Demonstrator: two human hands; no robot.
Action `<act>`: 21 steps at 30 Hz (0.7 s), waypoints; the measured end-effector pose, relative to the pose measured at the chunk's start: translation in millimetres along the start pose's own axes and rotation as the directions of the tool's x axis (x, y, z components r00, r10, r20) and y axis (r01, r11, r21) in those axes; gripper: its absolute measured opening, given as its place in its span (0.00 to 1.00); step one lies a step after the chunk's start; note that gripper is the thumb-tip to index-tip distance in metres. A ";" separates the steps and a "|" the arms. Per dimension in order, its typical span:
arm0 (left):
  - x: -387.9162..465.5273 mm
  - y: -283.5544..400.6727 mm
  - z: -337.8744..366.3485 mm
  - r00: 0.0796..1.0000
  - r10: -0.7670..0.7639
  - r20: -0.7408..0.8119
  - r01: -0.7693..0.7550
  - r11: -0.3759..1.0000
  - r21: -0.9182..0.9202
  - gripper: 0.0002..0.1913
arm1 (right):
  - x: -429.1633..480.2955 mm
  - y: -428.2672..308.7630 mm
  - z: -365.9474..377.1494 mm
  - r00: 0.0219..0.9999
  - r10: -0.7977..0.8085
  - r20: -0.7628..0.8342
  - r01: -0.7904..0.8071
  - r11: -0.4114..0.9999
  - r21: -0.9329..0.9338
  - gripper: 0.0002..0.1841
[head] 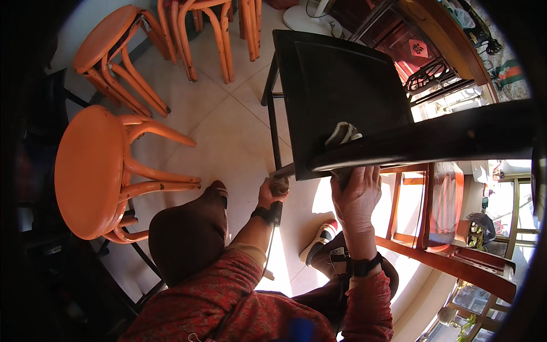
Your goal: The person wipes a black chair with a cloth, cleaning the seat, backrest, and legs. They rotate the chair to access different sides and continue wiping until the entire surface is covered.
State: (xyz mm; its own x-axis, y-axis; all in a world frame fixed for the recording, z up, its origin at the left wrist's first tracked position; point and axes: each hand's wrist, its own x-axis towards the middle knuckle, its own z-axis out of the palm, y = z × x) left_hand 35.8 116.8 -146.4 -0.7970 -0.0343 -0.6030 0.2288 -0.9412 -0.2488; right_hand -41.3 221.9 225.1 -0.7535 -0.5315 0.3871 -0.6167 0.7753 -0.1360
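A black chair stands before me, its flat seat (342,81) on the far side and its dark back rail (427,139) reaching to the right. Loops of pale cord (344,132) lie on the seat beside the rail. My left hand (270,193) is closed around a tan, rounded bundle (280,185), close to the end of a dark wooden bar below the seat's corner. At the seat's near edge, my right hand (358,194) grips a rough brown bundle (341,176); its fingertips are partly hidden under the rail.
Orange round stools (89,171) stand at left, with more stacked stools (205,25) behind. A reddish wooden chair (444,205) is at right. Beyond the black chair are a white round base (295,19) and a wooden table (453,38). My feet rest on pale floor tiles (222,124).
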 end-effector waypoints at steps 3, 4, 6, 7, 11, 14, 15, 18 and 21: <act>-26.7 -2.6 43.0 0.994 -0.029 -0.109 0.035 0.998 0.058 0.14 | 0.2 0.0 -2.7 1.000 0.014 -0.012 -0.014 0.999 0.031 0.37; -35.1 -3.0 59.6 0.989 -0.064 -0.133 0.071 0.996 0.046 0.14 | -0.2 0.2 -3.1 1.000 0.016 -0.020 -0.015 1.000 0.022 0.38; -55.3 -5.2 91.2 0.988 -0.100 -0.116 0.109 0.991 0.071 0.14 | -1.6 0.7 -4.2 0.999 0.011 -0.043 -0.011 1.000 -0.002 0.39; -66.6 -7.0 106.6 0.982 -0.129 -0.136 0.139 0.988 0.062 0.14 | -2.1 0.6 -4.5 0.998 0.028 -0.050 -0.027 0.999 0.016 0.37; -115.3 -16.2 162.9 0.986 -0.129 -0.101 0.146 0.972 0.182 0.14 | -4.2 1.2 -6.3 0.996 0.036 -0.075 -0.033 0.998 0.049 0.37; -153.6 -25.3 195.8 0.991 -0.130 0.033 0.113 0.943 0.314 0.16 | -6.8 3.2 -6.5 0.996 0.029 -0.083 -0.024 0.997 0.067 0.36; -165.1 -26.0 205.9 0.989 -0.129 0.075 0.090 0.917 0.388 0.17 | -8.7 3.7 -6.9 0.995 0.035 -0.092 -0.028 0.997 0.075 0.36; -191.0 -20.2 222.4 0.957 -0.253 0.140 0.145 0.840 0.523 0.18 | -11.6 9.8 -6.0 0.997 0.030 -0.073 -0.022 0.994 0.109 0.37; -202.6 15.0 248.1 0.993 -0.121 -0.002 0.090 0.719 0.690 0.16 | -12.8 12.2 -8.9 0.994 0.013 -0.106 -0.001 0.994 0.111 0.35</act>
State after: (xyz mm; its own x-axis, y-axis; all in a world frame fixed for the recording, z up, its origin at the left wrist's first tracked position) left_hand 62.0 26.2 160.1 -0.8176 0.0810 -0.5701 -0.2924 -0.9113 0.2898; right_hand -37.1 241.2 226.6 -0.7330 -0.4826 0.4794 -0.6375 0.7331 -0.2369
